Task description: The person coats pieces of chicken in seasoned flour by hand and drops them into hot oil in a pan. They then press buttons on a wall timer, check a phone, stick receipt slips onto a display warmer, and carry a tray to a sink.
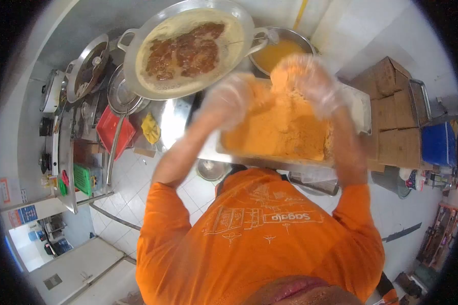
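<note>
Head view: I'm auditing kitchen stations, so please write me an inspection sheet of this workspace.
Surface: shiny metal top left of the powder tray.
Job's things: orange powder in the powder tray; metal bowl of orange liquid behind; large pan with brown food in foamy liquid.
Clutter: red tray, yellow cloth, strainer, all at left.
Hands: left hand and right hand in clear gloves, blurred; grips unclear.
Cables: none clearly identifiable.
Surroundings: cardboard boxes, blue container at right; tiled floor.
</note>
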The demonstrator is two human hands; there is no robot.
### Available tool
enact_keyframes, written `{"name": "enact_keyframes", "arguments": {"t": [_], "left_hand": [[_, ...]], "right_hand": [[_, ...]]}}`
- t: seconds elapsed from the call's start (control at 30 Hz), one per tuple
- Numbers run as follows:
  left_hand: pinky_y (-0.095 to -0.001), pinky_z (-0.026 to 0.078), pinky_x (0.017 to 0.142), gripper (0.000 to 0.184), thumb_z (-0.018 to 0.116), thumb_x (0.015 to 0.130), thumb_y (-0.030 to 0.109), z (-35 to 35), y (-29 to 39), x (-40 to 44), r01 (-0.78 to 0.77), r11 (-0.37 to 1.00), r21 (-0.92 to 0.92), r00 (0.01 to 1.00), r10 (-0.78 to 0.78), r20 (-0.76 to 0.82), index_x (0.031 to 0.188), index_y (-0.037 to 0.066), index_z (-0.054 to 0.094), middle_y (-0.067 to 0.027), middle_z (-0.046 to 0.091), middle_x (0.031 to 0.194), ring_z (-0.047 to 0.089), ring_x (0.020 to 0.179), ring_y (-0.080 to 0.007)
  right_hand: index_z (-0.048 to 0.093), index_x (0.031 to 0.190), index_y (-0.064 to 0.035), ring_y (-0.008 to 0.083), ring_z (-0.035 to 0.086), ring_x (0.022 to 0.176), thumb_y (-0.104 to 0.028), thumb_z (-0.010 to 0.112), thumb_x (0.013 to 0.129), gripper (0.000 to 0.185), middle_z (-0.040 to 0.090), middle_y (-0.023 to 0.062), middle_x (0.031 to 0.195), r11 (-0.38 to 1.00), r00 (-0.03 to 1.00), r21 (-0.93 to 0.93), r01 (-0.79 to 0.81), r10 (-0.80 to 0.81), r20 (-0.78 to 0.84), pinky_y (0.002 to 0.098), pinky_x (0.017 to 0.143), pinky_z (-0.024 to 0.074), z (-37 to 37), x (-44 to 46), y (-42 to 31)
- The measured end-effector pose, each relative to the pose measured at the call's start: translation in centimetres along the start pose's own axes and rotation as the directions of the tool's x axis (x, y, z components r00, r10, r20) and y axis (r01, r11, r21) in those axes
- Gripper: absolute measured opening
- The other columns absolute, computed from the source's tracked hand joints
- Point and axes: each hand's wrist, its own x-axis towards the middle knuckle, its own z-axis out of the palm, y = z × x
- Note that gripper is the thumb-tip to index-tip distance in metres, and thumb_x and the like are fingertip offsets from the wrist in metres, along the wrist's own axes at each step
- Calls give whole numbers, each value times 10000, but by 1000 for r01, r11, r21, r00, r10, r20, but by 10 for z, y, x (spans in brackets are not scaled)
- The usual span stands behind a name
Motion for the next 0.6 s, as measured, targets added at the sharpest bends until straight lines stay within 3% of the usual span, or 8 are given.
{"name": "enact_keyframes", "arguments": {"t": [0.03, 0.07, 0.13, 0.2, 0.3, 0.43, 0.5, 0.6], "left_hand": [[-345, 463, 886, 195, 589, 765, 5, -42, -6, 10, 109, 985, -136, 993, -103, 50, 955, 10, 633, -160, 598, 1025, 568, 1040, -266], [-340, 467, 889, 223, 599, 764, 9, -71, -15, 20, 85, 991, 106, 979, -103, 179, 983, 24, 636, -147, 602, 1019, 576, 1035, -258], [-332, 477, 883, 265, 627, 757, 28, -103, -43, 27, -5, 914, 406, 955, -116, 274, 1021, 46, 641, -133, 617, 1008, 595, 1012, -251], [-325, 489, 866, 296, 661, 744, 60, -123, -70, 26, -66, 841, 536, 971, -68, 227, 1039, 64, 645, -130, 636, 997, 618, 977, -250], [-376, 503, 826, 231, 604, 818, 217, -110, -122, 16, 274, 936, 220, 959, -283, 13, 907, 10, 651, -183, 656, 954, 633, 940, -315], [-388, 509, 816, 231, 596, 816, 235, -71, -198, 7, 278, 876, 394, 905, -377, 198, 921, 41, 666, -188, 654, 990, 630, 953, -334], [-387, 513, 805, 208, 587, 817, 224, -39, -240, -9, 192, 894, 406, 950, -273, 152, 883, 48, 678, -197, 655, 972, 635, 937, -338], [-399, 513, 798, 194, 575, 811, 192, -85, -178, -14, 343, 854, 392, 832, -470, 295, 889, 44, 674, -203, 657, 945, 635, 908, -351]], "right_hand": [[610, 1067, -68, 209, 619, 908, -57, 617, 799, 268, 637, 67, 998, 999, 1000, -44, 10, -10, -5, 331, 850, 505, -16, 24, -40], [612, 1097, -100, 229, 621, 910, -57, 608, 771, 329, 659, 50, 954, 979, 982, -87, 186, -188, -15, 336, 868, 484, -21, 46, -52], [592, 1119, -92, 200, 615, 926, -40, 596, 806, 318, 631, 66, 1034, 986, 984, 47, 159, -162, 77, 311, 846, 509, -19, 86, -81], [576, 1147, -103, 196, 614, 943, -36, 595, 819, 336, 616, 78, 1082, 990, 980, -60, 130, -118, 162, 307, 841, 518, -3, 121, -94], [571, 1169, -123, 220, 620, 952, -41, 595, 811, 368, 621, 93, 1088, 838, 963, -522, 156, -11, 270, 325, 831, 515, 41, 167, -78], [674, 973, -75, 213, 647, 849, -84, 628, 790, 189, 669, 94, 966, 290, 858, -840, 459, 99, 504, 297, 739, 540, 107, 219, -3], [717, 900, -62, 208, 659, 798, -100, 662, 767, 148, 686, 96, 926, 184, 870, -883, 432, 174, 462, 292, 709, 553, 116, 220, -5], [708, 941, -65, 219, 665, 783, -79, 682, 747, 196, 681, 115, 949, 328, 934, -932, 157, 256, 248, 322, 698, 563, 106, 191, -59]]}}
